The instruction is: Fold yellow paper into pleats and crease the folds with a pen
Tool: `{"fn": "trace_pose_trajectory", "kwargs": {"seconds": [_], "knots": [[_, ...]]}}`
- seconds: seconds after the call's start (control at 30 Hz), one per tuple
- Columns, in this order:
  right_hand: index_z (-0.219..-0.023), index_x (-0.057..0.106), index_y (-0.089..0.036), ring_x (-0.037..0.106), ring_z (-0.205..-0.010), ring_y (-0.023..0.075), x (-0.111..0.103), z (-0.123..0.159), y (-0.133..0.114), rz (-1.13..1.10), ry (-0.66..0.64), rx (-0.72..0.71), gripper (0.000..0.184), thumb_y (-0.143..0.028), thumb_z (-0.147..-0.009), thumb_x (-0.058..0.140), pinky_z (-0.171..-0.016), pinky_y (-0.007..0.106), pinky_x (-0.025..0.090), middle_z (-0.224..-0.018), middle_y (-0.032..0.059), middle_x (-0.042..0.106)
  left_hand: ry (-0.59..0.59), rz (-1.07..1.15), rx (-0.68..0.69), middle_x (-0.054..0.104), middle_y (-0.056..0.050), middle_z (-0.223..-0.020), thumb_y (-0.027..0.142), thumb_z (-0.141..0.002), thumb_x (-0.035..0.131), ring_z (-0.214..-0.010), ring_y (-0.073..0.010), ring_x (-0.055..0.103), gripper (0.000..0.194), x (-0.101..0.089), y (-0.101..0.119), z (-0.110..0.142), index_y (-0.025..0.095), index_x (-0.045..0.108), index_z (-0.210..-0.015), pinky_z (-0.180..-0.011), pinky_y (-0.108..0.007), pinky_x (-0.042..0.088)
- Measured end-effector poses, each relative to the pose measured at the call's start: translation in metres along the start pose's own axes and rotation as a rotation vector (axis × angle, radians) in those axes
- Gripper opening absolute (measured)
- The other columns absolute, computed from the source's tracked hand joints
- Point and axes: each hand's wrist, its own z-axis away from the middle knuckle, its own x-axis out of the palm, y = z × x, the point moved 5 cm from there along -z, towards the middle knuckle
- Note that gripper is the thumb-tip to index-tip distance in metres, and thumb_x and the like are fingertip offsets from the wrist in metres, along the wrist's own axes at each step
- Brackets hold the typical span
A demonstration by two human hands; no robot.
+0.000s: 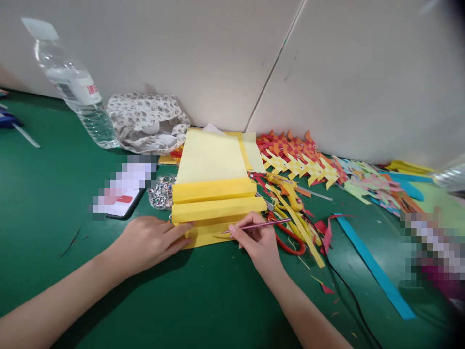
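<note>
A sheet of yellow paper (218, 209), pleated in accordion folds, lies on the green table with paler yellow sheets (214, 155) behind it. My left hand (154, 242) rests at its left edge, fingers stretched out over the lower fold; the thumb is hard to make out. A slim purple-pink pencil (263, 224) sits in my right hand (254, 237), which is closed around it in a writing grip. Its tip points left and meets or nearly meets the lowest fold of the paper.
Left stand a water bottle (78, 92), a patterned cloth bag (145, 121), a phone (127, 186) and a packet of googly eyes (162, 192). Right lie a yellow glue gun (288, 189), red-handled scissors (292, 247), woven paper fish (298, 167), a blue strip (378, 271) and a black cable (348, 286).
</note>
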Motion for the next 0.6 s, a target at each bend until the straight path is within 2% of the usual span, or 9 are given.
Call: {"fn": "trace_pose_trajectory", "kwargs": {"seconds": [0.13, 0.23, 0.47, 0.6], "knots": [[-0.065, 0.053, -0.021, 0.057, -0.051, 0.0136, 0.002, 0.002, -0.002, 0.022, 0.004, -0.019, 0.021, -0.031, -0.074, 0.070, -0.047, 0.024, 0.041, -0.057, -0.0015, 0.059, -0.065, -0.050, -0.070, 0.059, 0.003, -0.044, 0.038, -0.091, 0.046, -0.036, -0.0167, 0.054, 0.026, 0.004, -0.002, 0.001, 0.023, 0.065, -0.101, -0.041, -0.029, 0.027], [-0.065, 0.053, -0.021, 0.060, -0.057, 0.0159, 0.003, 0.003, -0.003, 0.032, 0.000, -0.014, 0.021, -0.030, -0.075, 0.069, -0.050, 0.025, 0.042, -0.059, -0.0002, 0.061, -0.085, 0.004, -0.105, 0.059, 0.004, -0.043, 0.040, -0.091, 0.047, -0.035, -0.0151, 0.054, 0.027, 0.006, -0.002, 0.000, 0.025, 0.066, -0.102, -0.041, -0.027, 0.025], [-0.068, 0.056, -0.020, 0.062, -0.061, 0.0164, 0.015, 0.004, -0.004, 0.106, -0.061, 0.000, 0.020, -0.033, -0.075, 0.069, -0.055, 0.027, 0.045, -0.064, 0.0017, 0.064, 0.051, 0.088, -0.141, 0.057, 0.006, -0.042, 0.040, -0.089, 0.051, -0.035, -0.0128, 0.051, 0.023, 0.005, -0.004, 0.002, 0.026, 0.069, -0.096, -0.042, -0.025, 0.027], [-0.069, 0.057, -0.020, 0.062, -0.062, 0.0161, 0.018, 0.004, -0.005, 0.129, -0.076, 0.001, 0.019, -0.034, -0.075, 0.069, -0.055, 0.027, 0.046, -0.066, 0.0017, 0.065, 0.073, 0.144, -0.164, 0.056, 0.006, -0.042, 0.040, -0.089, 0.051, -0.034, -0.0110, 0.049, 0.024, 0.005, -0.006, 0.003, 0.026, 0.070, -0.093, -0.042, -0.024, 0.027]]}}
